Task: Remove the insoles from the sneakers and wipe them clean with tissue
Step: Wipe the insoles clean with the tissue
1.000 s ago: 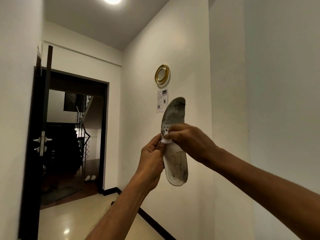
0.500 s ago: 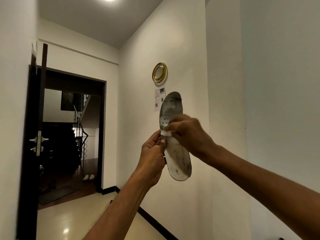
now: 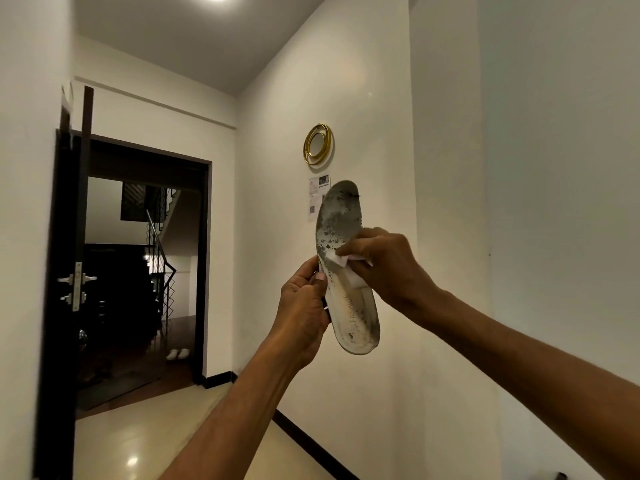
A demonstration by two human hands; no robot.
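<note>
A dirty white insole (image 3: pixel 353 317) with grey stains over its toe half stands upright in the air in front of the wall. My left hand (image 3: pixel 303 308) pinches its left edge near the middle, thumb on the face. My right hand (image 3: pixel 384 268) presses a folded white tissue (image 3: pixel 341 263) against the insole's middle from the right. The heel end hangs lowest and carries faint printed lettering. No sneakers are in view.
A white wall (image 3: pixel 450 168) rises right behind the insole, with a round gold-framed mirror (image 3: pixel 318 144) and a paper notice (image 3: pixel 317 195) on it. To the left an open dark doorway (image 3: pixel 145 271) leads to a staircase. White slippers (image 3: pixel 177 354) lie on the floor beyond it.
My right hand with the tissue has slid slightly along the insole's middle, and the insole has tilted a little, heel swinging right. My left hand keeps its pinch.
</note>
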